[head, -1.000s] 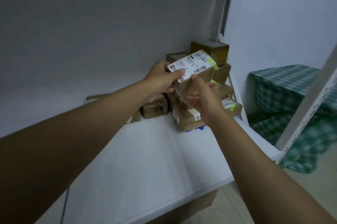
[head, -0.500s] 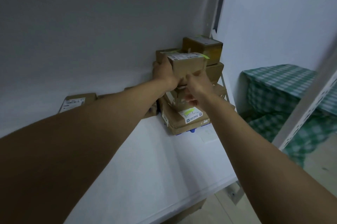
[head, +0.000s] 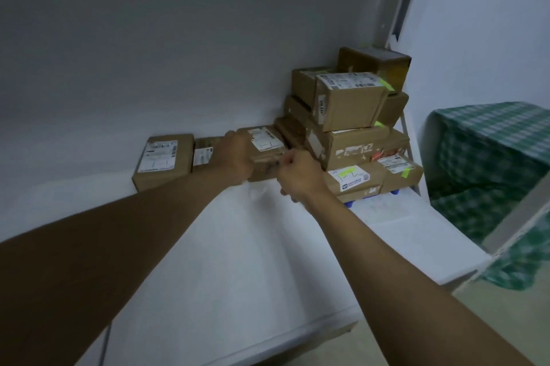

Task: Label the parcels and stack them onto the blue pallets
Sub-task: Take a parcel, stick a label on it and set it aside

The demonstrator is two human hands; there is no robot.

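Both hands reach to a flat parcel [head: 266, 154] lying on the white shelf [head: 238, 246], just left of the stack [head: 354, 124]: the left hand [head: 235, 158] curls over its near left edge and grips it, while the right hand [head: 297, 170] sits clenched at its near right corner, though whether those fingers pinch the cardboard or only brush it cannot be told. Going down in size, the shelf fills the lower view; the stack of brown boxes rises in the back right corner on a blue pallet [head: 369, 194], of which only small feet show under the lowest boxes; two more parcels lie flat to the left, a large one [head: 162, 160] and a narrower one [head: 204, 155] touching it. My guess is that the gripped parcel is light and stiff, plain cardboard with taped seams, so it should lift cleanly if held by its two short ends, with fingers kept off the white label on top. Much stays hidden: the left hand covers that parcel's left end, the print on every label is too blurred to read, the green tags on the stack are only smears of colour, and the dim light swallows the rear boxes.
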